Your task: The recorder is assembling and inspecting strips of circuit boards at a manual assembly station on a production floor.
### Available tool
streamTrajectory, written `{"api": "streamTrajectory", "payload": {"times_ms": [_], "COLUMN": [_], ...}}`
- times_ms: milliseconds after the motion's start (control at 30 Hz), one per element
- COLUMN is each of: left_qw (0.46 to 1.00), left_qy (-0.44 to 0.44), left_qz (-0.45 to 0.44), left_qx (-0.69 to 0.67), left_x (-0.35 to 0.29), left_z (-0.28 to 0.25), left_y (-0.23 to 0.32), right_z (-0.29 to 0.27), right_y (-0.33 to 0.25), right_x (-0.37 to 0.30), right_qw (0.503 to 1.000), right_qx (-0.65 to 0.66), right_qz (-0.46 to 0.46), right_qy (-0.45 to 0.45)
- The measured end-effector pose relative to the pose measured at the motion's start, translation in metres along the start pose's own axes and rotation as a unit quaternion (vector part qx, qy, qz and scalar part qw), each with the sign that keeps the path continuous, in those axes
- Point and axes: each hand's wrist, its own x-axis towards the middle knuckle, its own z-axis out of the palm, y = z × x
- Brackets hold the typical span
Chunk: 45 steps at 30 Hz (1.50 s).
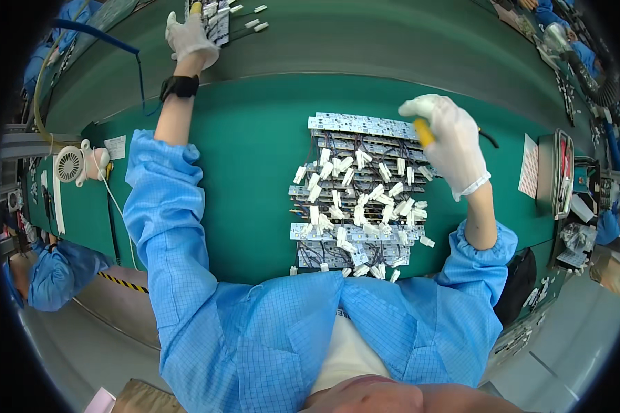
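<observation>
A thin white glove with a yellow fingertip cover is on my left hand [189,40], reaching far out at the upper left. Its fingers are stretched apart beside a cluster of circuit boards with white connectors [219,26]; whether they touch it I cannot tell. My right hand [451,138], gloved the same way, hovers by the upper right corner of a pile of circuit boards. Finger and thumb stand apart with nothing visible between them. In that pile, strip-shaped circuit boards [365,124] lie in rows, with dark wires and several white plug connectors [362,206] scattered over them.
A green mat [255,179] covers the bench. At the left stand a small white-and-pink fan [70,164] and a paper slip [116,147]. To the right are a metal box [554,175] and a printed sheet [528,165]. Co-workers in blue sit around; one blue sleeve [58,275] shows at left.
</observation>
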Motion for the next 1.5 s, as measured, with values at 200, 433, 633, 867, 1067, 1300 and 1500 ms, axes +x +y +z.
{"api": "streamTrajectory", "payload": {"times_ms": [200, 433, 633, 867, 1067, 1300, 1500], "left_qw": [0.540, 0.172, 0.310, 0.482, 0.450, 0.449, 0.563], "left_qy": [0.241, -0.378, -0.360, -0.272, -0.234, -0.182, -0.139], "left_qz": [0.161, 0.171, 0.166, 0.198, 0.223, 0.277, 0.268], "left_qx": [-0.790, -0.894, -0.864, -0.809, -0.832, -0.830, -0.769], "left_x": [-0.073, -0.187, -0.198, -0.194, -0.195, -0.202, -0.200], "left_z": [-0.006, -0.060, -0.068, -0.082, -0.053, -0.080, -0.070], "left_y": [0.029, 0.031, 0.012, 0.007, 0.014, 0.008, -0.002], "right_z": [0.012, -0.010, -0.013, -0.016, -0.030, -0.030, -0.032], "right_y": [0.015, -0.010, -0.030, -0.017, -0.031, -0.020, -0.014], "right_x": [-0.003, -0.002, -0.004, -0.005, -0.006, -0.012, -0.012], "right_qw": [0.982, 0.988, 0.979, 0.913, 0.931, 0.818, 0.801], "right_qx": [-0.096, 0.065, 0.021, 0.366, 0.337, 0.529, 0.574], "right_qz": [0.006, -0.042, -0.132, -0.023, 0.080, 0.216, 0.170], "right_qy": [-0.162, 0.135, 0.156, 0.177, 0.113, 0.059, 0.034]}}
